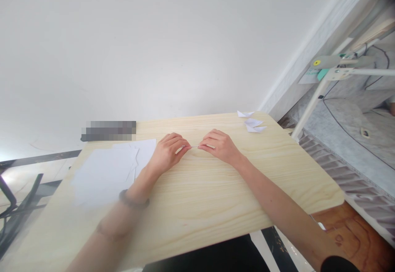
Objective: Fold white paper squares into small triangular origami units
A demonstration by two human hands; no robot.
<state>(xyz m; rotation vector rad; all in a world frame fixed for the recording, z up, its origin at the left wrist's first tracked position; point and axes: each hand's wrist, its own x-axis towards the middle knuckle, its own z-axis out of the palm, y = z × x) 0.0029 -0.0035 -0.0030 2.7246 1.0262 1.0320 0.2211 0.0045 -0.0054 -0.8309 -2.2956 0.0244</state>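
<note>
Head | left hand (169, 152): pinching thin white piece (194, 147) | right hand (221, 147): pinching its opposite end | piece between them

Place: a home, seemingly a bedroom or living room
Table (212, 206): light wood-grain top
Wall (185, 49): plain white, behind the table
Bed or couch (345, 119): pale cover with pleated skirt (354, 194), right of the table
Floor (354, 233): reddish-brown, at the table's right
</note>
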